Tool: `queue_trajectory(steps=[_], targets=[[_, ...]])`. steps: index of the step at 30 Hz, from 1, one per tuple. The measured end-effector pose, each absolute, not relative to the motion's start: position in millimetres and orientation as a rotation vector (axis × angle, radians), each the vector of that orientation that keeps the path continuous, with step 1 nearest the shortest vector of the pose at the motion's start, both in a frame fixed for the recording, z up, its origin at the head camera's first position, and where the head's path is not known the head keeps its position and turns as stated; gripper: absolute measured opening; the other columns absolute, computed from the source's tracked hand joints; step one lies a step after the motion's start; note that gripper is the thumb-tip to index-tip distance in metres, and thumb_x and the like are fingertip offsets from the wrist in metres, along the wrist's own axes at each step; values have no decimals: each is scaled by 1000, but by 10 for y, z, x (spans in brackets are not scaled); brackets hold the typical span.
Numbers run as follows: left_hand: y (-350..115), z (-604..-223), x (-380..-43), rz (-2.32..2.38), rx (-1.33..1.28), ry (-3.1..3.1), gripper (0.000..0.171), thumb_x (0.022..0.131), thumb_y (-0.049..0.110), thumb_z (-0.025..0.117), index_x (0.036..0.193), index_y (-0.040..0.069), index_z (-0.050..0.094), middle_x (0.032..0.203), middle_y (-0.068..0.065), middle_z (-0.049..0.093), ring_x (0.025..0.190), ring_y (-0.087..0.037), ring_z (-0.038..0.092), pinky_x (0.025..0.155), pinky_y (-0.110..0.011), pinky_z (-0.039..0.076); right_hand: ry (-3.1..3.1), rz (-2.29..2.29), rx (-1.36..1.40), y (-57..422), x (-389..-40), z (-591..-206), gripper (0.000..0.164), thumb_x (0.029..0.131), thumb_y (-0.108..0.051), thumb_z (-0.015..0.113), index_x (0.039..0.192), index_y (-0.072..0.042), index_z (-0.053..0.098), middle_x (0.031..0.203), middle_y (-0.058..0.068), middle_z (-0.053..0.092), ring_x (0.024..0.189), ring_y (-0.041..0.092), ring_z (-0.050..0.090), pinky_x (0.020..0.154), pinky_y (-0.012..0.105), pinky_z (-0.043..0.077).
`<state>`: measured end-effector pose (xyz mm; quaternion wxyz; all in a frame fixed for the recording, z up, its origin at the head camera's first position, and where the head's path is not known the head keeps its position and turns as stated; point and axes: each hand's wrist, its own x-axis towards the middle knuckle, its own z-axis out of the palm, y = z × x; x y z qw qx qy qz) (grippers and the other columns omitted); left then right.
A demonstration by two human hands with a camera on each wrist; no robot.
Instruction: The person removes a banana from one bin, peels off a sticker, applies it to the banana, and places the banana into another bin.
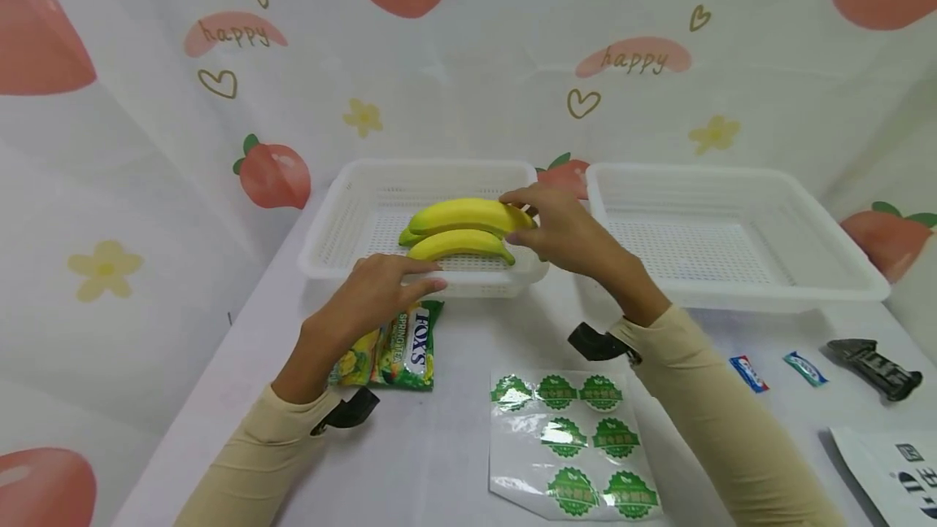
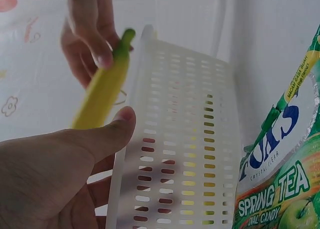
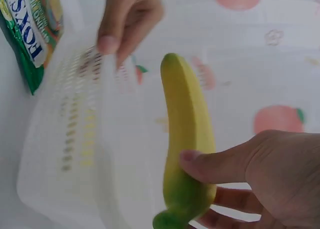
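Banana (image 1: 468, 216), yellow with green ends, lay lengthwise at the left basket, right hand (image 1: 560, 230) gripping it near the stem end: thumb on the near side, fingers round the far side. Could not tell whether it touched the fruit below or hung just above.

Second banana (image 1: 459, 245) lay in the basket on the near side of the held one; another yellow-green tip (image 1: 408, 239) showed at the held fruit's left end, mostly hidden.

Left hand (image 1: 376, 291) held the near rim of the white slotted left basket (image 1: 483, 287), fingers over the inside, thumb outside.

Just in front of that basket, partly under the left forearm: green FOX'S Spring Tea candy bag (image 1: 410, 356), with a yellow-and-green packet (image 1: 360, 360) beside it.

Right basket (image 1: 739, 293), also white, stood near the first, beyond the right forearm. In front of it: two small wrapped sweets (image 1: 748, 373), a dark packet (image 1: 874, 368), and, nearer the person, a white packet (image 1: 889, 470).

Sheet of round green stickers (image 1: 516, 442) lay between the forearms on the white table (image 1: 439, 462). Fruit-printed backdrop (image 1: 483, 71) stood behind.
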<state>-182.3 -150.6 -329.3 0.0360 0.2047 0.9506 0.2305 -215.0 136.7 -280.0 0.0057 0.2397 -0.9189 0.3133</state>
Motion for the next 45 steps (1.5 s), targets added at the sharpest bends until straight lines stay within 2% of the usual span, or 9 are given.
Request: queue_trajectory(steps=[3, 7, 12, 21, 24, 31, 37, 41, 45], targets=[[-1512, -3291, -1826, 709, 634, 2922, 48, 103, 50, 66, 140, 20, 71, 136, -9, 72, 114, -29, 63, 98, -51, 50, -2837, 980, 745, 1562, -1972, -2737, 54, 96, -11, 79, 147, -7, 62, 142, 10, 65, 123, 31, 61, 86, 44, 61], [-1524, -3292, -1831, 724, 637, 2924, 49, 103, 49, 66, 141, 17, 71, 139, -8, 71, 126, -33, 63, 105, -56, 49, -2811, 980, 749, 1784, -1734, -2739, 53, 95, -10, 81, 145, -10, 64, 136, 6, 66, 119, 28, 63, 76, 36, 62], [-1533, -3297, -1829, 733, 651, 2937, 48, 103, 48, 66, 140, 17, 72, 138, -8, 71, 133, -36, 61, 109, -59, 47, -2788, 941, 805, 1984, -1463, -2865, 55, 91, -10, 84, 142, -10, 66, 129, 4, 68, 115, 24, 66, 77, 28, 62], [-1540, -3295, -1811, 740, 640, 2936, 47, 102, 50, 68, 138, 20, 74, 135, -7, 73, 128, -33, 63, 108, -57, 47, -2890, 989, 828, 2140, -1143, -3258, 52, 92, -10, 84, 141, -13, 66, 131, -1, 68, 113, 20, 64, 83, 28, 60], [-1541, -3294, -1803, 732, 633, 2936, 47, 102, 50, 67, 138, 20, 73, 136, -7, 73, 127, -33, 64, 107, -57, 48, -2928, 969, 824, 2159, -1106, -3386, 51, 92, -9, 83, 140, -12, 67, 129, -1, 69, 111, 19, 64, 85, 31, 60], [-1533, -3296, -1782, 708, 626, 2936, 48, 104, 49, 65, 140, 19, 71, 138, -9, 71, 133, -37, 61, 114, -61, 42, -3001, 911, 749, 2200, -1144, -3603, 49, 91, -8, 83, 137, -8, 68, 130, 7, 70, 116, 27, 67, 100, 54, 56], [-1505, -3295, -1758, 675, 622, 2938, 49, 105, 49, 64, 142, 18, 70, 139, -7, 71, 135, -37, 60, 115, -63, 40, -3010, 887, 714, 2248, -1220, -3721, 49, 92, -12, 84, 137, -6, 68, 132, 11, 70, 118, 33, 67, 100, 57, 55], [-1447, -3289, -1707, 637, 704, 3018, 44, 104, 41, 69, 139, 15, 71, 135, -7, 72, 133, -35, 61, 109, -61, 42, -2986, 896, 709, 2272, -1258, -3797, 50, 92, -12, 84, 138, -6, 67, 133, 12, 69, 117, 33, 66, 99, 57, 55], [-1338, -3282, -1608, 713, 971, 3140, 35, 97, 26, 81, 128, 11, 76, 119, -10, 70, 114, -31, 63, 96, -50, 49, -2969, 906, 705, 2269, -1279, -3859, 50, 92, -12, 83, 139, -6, 67, 135, 12, 69, 119, 33, 66, 100, 57, 55]])
